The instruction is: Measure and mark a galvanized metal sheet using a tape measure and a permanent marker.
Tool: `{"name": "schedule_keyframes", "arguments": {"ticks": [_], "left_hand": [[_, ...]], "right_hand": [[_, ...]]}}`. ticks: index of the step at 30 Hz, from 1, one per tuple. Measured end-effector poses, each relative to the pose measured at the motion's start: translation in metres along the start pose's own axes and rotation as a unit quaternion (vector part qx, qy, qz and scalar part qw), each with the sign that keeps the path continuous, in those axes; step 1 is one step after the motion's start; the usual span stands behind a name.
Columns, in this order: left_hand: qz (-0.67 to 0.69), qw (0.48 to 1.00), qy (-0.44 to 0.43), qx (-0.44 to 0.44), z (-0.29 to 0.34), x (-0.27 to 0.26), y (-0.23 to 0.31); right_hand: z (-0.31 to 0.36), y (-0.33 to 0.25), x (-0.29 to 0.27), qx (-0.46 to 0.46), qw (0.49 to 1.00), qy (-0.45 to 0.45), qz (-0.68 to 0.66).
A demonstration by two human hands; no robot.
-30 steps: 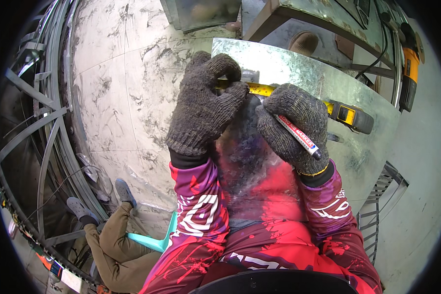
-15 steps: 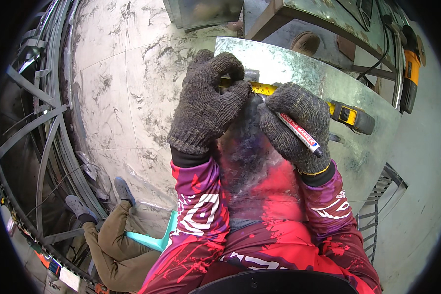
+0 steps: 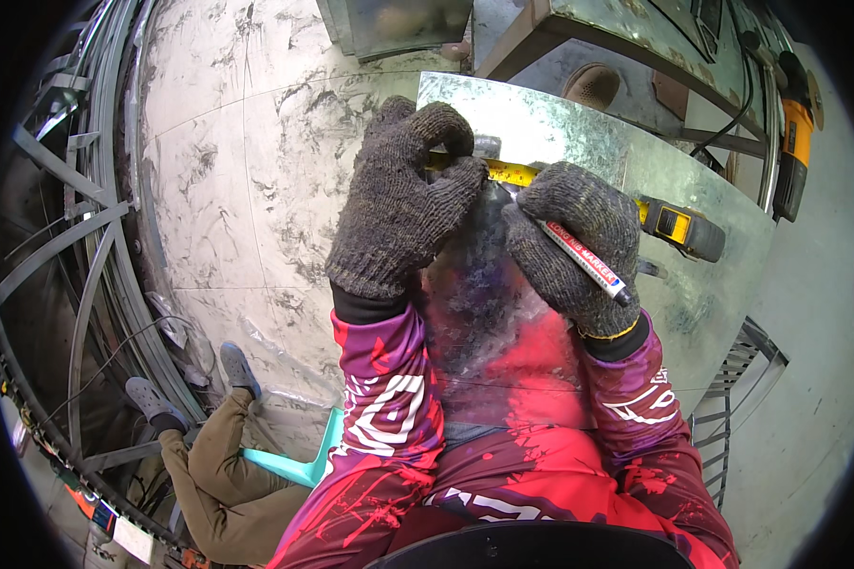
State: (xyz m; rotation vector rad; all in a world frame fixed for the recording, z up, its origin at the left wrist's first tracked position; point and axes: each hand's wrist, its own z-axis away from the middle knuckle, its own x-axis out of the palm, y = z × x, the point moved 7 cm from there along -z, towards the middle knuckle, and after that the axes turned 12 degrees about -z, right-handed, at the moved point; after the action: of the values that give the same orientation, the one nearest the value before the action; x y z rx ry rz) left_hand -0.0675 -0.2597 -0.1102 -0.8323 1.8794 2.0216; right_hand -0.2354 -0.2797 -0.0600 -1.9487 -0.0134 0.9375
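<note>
A shiny galvanized metal sheet (image 3: 702,313) lies under both hands, with a tape measure (image 3: 688,230) stretched across its far part. My left hand (image 3: 403,194), in a dark knit glove, pinches the yellow blade near the sheet's left edge. In my right hand (image 3: 579,237), gloved the same way, is a red and white marker (image 3: 586,258). Its tip points to the blade's near edge, between the two hands; whether it touches the metal I cannot tell. The black and yellow tape case rests on the sheet, just right of my right hand.
Long metal strips and profiles (image 3: 114,256) crowd the left side. An orange angle grinder (image 3: 795,142) is at the far right, beside a metal bench (image 3: 636,47). Another person's legs (image 3: 228,474) and a turquoise plastic stool (image 3: 294,465) are at lower left. A slotted metal piece (image 3: 731,398) lies right.
My right hand and the marker have shifted very slightly to the right and nearer. The left hand, tape measure and sheet look the same.
</note>
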Motion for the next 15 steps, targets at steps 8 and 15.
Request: {"name": "schedule_keyframes", "arguments": {"ticks": [8, 15], "left_hand": [[0.003, 1.0, 0.005, 0.007, -0.003, -0.002, -0.002], [-0.065, 0.996, 0.036, 0.052, 0.001, -0.006, -0.013]], "right_hand": [[0.033, -0.029, -0.067, -0.17, 0.966, 0.192, 0.04], [0.104, 0.034, -0.114, 0.016, 0.967, 0.253, -0.013]]}}
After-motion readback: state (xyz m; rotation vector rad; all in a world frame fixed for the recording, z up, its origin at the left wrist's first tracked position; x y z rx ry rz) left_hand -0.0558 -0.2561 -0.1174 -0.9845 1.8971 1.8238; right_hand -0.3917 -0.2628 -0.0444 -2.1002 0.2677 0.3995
